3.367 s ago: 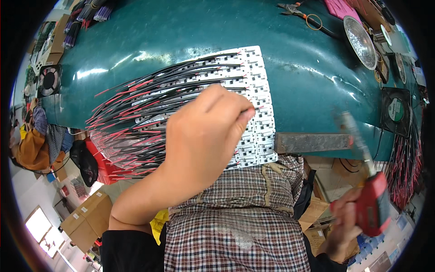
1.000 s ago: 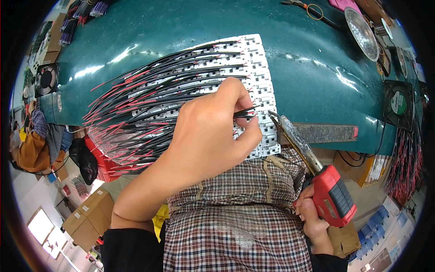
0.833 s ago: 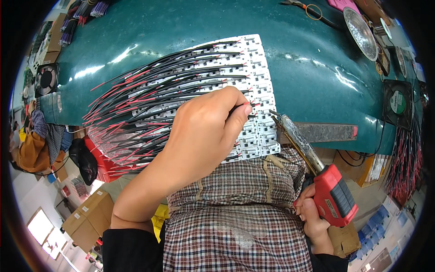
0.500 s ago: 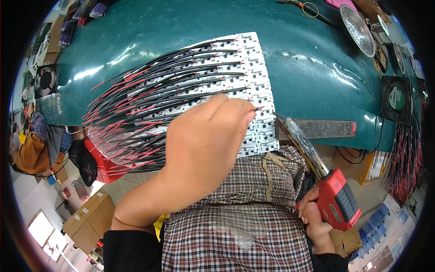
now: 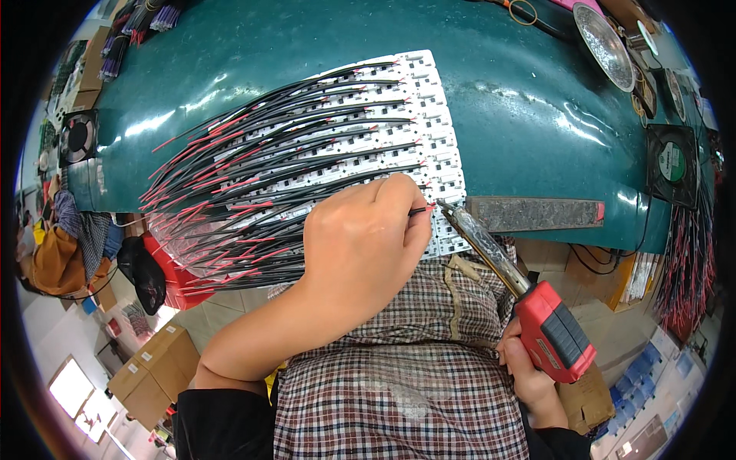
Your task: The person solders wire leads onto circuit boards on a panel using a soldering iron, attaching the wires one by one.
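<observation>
While a green table point(image 5: 521, 115) fills the upper view, white circuit strips point(image 5: 429, 115) lie side by side on it, red and black wires point(image 5: 253, 192) fanning from them over its left edge. Below sits a plaid apron point(image 5: 406, 368); brown cardboard boxes point(image 5: 149, 368) stand on the floor at lower left (plain, flaps shut). The left hand point(image 5: 360, 245) pinches a wire end at the nearest strip. The right hand point(image 5: 529, 376) is clamped on a red soldering gun point(image 5: 548, 330), its tip touching the strip just beside that wire. A grey strip-shaped pad point(image 5: 537, 213) lies along the table edge.
</observation>
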Available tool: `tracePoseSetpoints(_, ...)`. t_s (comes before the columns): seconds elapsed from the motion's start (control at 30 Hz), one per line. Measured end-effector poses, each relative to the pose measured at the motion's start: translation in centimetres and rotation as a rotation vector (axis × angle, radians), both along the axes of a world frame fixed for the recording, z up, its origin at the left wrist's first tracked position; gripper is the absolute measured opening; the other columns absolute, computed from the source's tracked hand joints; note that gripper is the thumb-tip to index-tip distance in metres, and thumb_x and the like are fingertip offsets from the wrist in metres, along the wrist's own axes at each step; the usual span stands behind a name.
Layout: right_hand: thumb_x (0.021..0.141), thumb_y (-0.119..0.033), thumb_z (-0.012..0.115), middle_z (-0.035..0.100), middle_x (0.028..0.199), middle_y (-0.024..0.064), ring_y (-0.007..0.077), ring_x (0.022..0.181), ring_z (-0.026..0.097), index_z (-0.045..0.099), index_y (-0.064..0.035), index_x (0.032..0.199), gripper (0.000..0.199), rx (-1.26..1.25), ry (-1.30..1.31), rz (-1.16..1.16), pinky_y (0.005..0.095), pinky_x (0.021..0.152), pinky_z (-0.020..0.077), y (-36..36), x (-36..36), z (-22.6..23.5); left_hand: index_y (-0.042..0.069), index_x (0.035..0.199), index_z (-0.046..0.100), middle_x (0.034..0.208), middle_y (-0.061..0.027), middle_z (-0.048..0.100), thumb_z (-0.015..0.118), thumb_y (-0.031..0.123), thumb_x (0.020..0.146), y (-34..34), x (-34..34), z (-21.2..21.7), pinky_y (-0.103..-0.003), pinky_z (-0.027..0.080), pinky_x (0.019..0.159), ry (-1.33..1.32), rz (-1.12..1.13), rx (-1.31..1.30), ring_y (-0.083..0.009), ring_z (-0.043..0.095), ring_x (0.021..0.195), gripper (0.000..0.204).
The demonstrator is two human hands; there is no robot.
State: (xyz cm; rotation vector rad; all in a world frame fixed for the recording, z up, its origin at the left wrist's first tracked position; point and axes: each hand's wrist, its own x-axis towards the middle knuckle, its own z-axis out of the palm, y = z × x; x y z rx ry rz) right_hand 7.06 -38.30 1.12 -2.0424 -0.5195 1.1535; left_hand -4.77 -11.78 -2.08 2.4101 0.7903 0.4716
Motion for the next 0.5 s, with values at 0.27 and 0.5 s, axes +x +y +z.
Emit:
tracePoseSetpoints(0.27,0.078,-0.004,0.078,0.069,0.09,0.0107,0.0239,0.081,0.068,0.07,-0.0008,0.104,0.028,0.075,-0.027,-0.003,0.0359,0.072,0.0536,0.32,0.01,-0.5,0.008,0.08,0.064,0.06,-0.0024,0.059,0.075,0.006,0.078,-0.11,0.05,0.06,-0.033,0.044,0.05,0.004,0.013,0.005,-0.0198,0.06,0.052,0.011)
tracePoseSetpoints(0.5,0.077,-0.004,0.078,0.07,0.089,0.0109,0.0245,0.08,0.069,0.071,-0.001,0.103,0.027,-0.001,-0.019,-0.013,0.0361,0.072,0.0538,0.37,0.13,-0.07,0.008,0.079,0.063,0.059,-0.0032,0.058,0.074,0.005,0.076,0.0,0.3,0.23,-0.035,0.045,0.051,0.012,0.01,0.011,-0.0218,0.059,0.052,0.012)
